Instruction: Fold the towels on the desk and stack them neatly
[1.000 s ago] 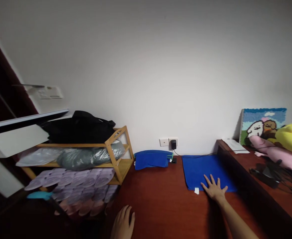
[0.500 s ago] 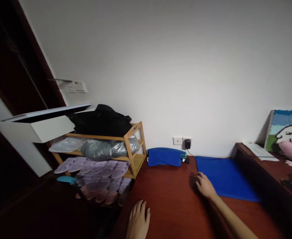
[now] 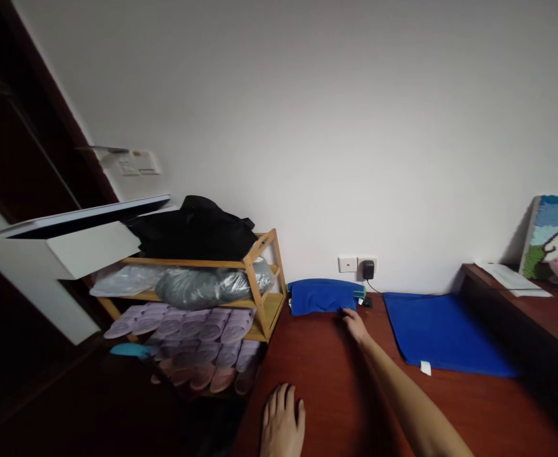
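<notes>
My left hand (image 3: pixel 283 422) rests flat on the red-brown wooden table (image 3: pixel 319 362), fingers spread and nothing in it. My right hand (image 3: pixel 356 327) reaches to the back of the table, its fingers closed at the lower right corner of a blue cloth (image 3: pixel 321 297). This cloth hangs over a low object by the wall, and part of a green edge shows at its right end. The fingertips are partly hidden against the cloth. Spread flat to the right of my right arm is a second blue cloth (image 3: pixel 445 333) with a white tag (image 3: pixel 425 368) at its near edge.
A wooden rack (image 3: pixel 254 282) at the left holds a black bag (image 3: pixel 197 231), plastic-wrapped bundles and several lilac slippers (image 3: pixel 209 325). A white box (image 3: pixel 93 251) juts out beside it. A black plug adapter (image 3: pixel 368 270) sits in the wall socket. A raised ledge (image 3: pixel 498 304) borders the right.
My right hand has moved left and away from me, from beside the flat blue cloth to the hanging one. My left hand stays on the table. The view has turned slightly.
</notes>
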A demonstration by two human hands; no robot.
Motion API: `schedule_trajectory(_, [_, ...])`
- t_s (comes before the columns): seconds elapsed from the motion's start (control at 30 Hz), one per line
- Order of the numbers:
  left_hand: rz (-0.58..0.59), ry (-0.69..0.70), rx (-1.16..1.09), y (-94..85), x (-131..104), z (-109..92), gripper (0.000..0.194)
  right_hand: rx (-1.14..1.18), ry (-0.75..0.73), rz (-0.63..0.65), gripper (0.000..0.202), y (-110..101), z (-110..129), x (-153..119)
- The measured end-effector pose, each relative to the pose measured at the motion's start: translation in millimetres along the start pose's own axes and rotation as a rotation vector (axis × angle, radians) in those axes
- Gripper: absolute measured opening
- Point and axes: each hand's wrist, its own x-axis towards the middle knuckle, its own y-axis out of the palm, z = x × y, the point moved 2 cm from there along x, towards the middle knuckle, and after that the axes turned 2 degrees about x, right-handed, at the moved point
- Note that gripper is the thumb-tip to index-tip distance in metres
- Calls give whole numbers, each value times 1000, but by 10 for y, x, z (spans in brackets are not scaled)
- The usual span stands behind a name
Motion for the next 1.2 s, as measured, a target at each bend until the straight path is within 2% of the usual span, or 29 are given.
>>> schedule_trajectory(0.23, [-33, -8, 29, 16, -20, 2, 38, -24, 45, 7, 44, -124, 301, -31])
schedule_trajectory(0.4, [-32, -13, 31, 18, -18, -2, 38, 91, 6, 30, 42, -86, 623, -181])
schedule_trajectory(0.5, [-32, -16, 20, -8, -19, -15, 38, 186, -101, 27, 48, -157, 1050, -295])
schedule_trajectory(0.6, [-22, -10, 10, -49, 3, -20, 38, 249, -234, 27, 49, -419, 1641, -561])
schedule_trajectory(0.7, [-5, -2, -10, -149, 52, -34, 38, 299, -373, 39, 45, -799, 2239, -1039])
schedule_trajectory(0.8, [45, -17, -105, -313, 96, -98, 37, 306, -425, 68, 45, -1135, 2669, -1591])
schedule_trajectory(0.9, [91, -91, -335, -528, 117, -308, 37, 217, -429, 109, 41, -1358, 2883, -2071])
schedule_trajectory(1.0, [98, -234, -709, -893, 122, -771, 48, 92, -460, 133, 34, -1503, 2956, -2441])
schedule_trajectory(1.07, [83, -320, -994, -1278, 119, -1206, 53, 20, -465, 134, 30, -1575, 2973, -2635])
schedule_trajectory(1.1, [83, -307, -1132, -1509, 119, -1445, 52, -6, -460, 132, 29, -1604, 2980, -2721])
schedule_trajectory(1.13, [33, -290, -1229, -1760, 121, -1671, 51, -23, -452, 128, 29, -1628, 2987, -2801])
schedule_trajectory(1.2, [-88, -165, -1262, -2259, 134, -2069, 41, -42, -437, 123, 29, -1659, 3003, -2949])
